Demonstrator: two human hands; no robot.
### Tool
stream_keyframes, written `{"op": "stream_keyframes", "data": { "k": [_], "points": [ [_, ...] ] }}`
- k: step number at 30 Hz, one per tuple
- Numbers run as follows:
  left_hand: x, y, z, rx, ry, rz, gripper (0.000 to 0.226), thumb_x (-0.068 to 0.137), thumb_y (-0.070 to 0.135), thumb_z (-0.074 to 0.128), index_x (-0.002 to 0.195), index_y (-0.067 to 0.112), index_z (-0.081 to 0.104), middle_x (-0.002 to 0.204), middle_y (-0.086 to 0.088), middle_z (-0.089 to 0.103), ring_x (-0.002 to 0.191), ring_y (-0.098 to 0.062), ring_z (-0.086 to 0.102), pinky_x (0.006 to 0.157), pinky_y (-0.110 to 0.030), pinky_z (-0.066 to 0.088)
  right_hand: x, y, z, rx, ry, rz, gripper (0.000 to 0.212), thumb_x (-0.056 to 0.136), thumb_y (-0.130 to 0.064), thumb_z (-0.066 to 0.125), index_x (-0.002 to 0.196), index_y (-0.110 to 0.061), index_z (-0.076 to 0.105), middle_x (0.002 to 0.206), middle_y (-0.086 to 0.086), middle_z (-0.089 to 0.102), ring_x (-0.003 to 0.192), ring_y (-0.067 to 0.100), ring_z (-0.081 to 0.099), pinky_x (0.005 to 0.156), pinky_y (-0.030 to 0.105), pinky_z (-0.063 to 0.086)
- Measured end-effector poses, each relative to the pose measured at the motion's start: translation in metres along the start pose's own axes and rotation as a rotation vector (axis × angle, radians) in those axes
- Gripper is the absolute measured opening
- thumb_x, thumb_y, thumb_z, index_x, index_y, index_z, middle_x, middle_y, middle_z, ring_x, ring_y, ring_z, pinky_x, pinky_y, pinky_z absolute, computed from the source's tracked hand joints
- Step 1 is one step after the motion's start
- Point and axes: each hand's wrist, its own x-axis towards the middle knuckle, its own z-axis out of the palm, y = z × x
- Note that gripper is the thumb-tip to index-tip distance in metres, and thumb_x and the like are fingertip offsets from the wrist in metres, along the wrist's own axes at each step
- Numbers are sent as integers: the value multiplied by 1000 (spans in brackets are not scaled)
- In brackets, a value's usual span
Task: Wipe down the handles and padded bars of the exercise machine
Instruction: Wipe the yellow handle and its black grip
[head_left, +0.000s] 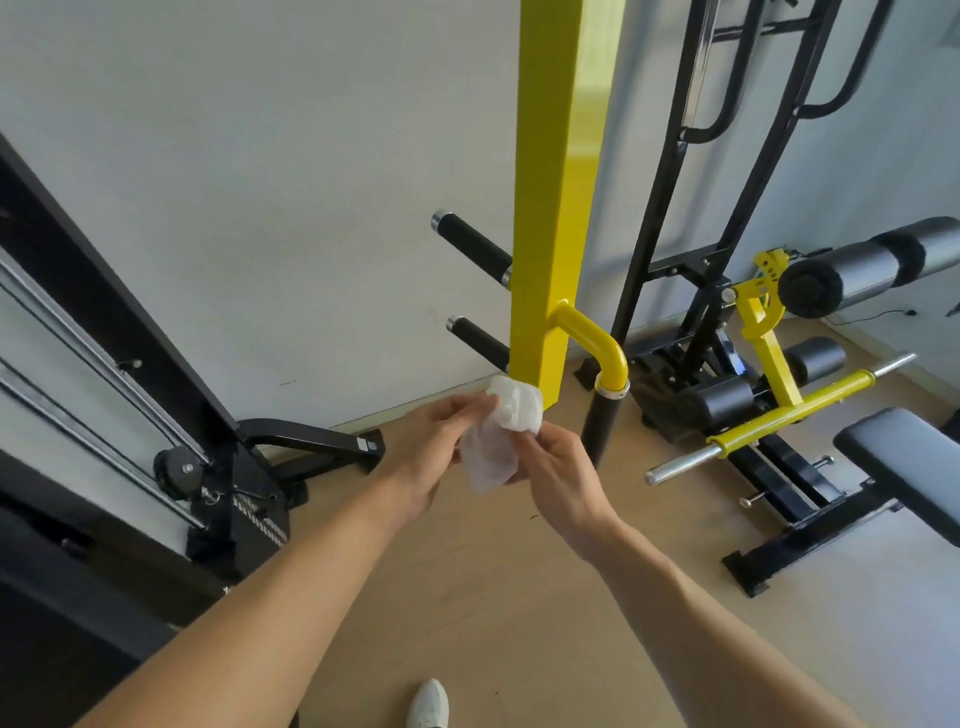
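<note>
A crumpled white wipe (501, 434) is held between both hands in the middle of the head view, just below the lower end of a yellow square arm (558, 208). My left hand (434, 447) pinches its left side and my right hand (558, 475) grips its lower right. A yellow curved tube leads to a black grip handle (602, 421) hanging right of the wipe. Two black grip pegs (475, 241) (480, 338) stick out left of the arm. Black padded rollers (857, 270) (724, 402) sit at the right.
A black cable machine frame (130, 312) with rails and a pulley fills the left. A bench pad (904, 462) and a yellow bar with chrome ends (789, 413) lie at the right. White wall behind, tan floor below, a white shoe (428, 704) at the bottom edge.
</note>
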Motion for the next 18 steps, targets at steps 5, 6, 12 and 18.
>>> {"op": "stream_keyframes", "data": {
  "k": [5, 6, 12, 18],
  "points": [
    [-12, -1, -21, -38, 199, 33, 21, 83, 42, 76, 90, 21, 79, 100, -4, 76, 105, -31, 66, 90, -47, 51, 2, -1, 20, 71, 12, 39, 37, 106, -29, 43, 96, -9, 72, 87, 12, 74, 73, 23, 69, 69, 40, 54],
    [-13, 0, -25, -30, 194, 30, 22, 81, 43, 75, 86, 22, 78, 98, -4, 76, 102, -32, 65, 86, -45, 50, 4, -3, 23, 94, 42, 32, 32, 105, -28, 46, 101, -9, 71, 88, 11, 74, 73, 23, 69, 69, 39, 54],
    [3, 7, -54, -103, -4, -43, 14, 90, 15, 73, 84, 15, 60, 92, -6, 67, 84, -21, 63, 65, -27, 46, 26, -25, 36, 324, 207, 85, 26, 104, -24, 50, 97, -5, 67, 80, 11, 75, 71, 20, 70, 69, 36, 56],
    [37, 11, -80, -13, -237, -102, 36, 82, 10, 79, 116, 13, 68, 91, 1, 73, 89, -20, 71, 73, -29, 58, 60, -26, 55, 391, 235, 245, 36, 97, -44, 58, 102, -10, 70, 89, 14, 75, 79, 26, 72, 73, 37, 59]
  ]
}}
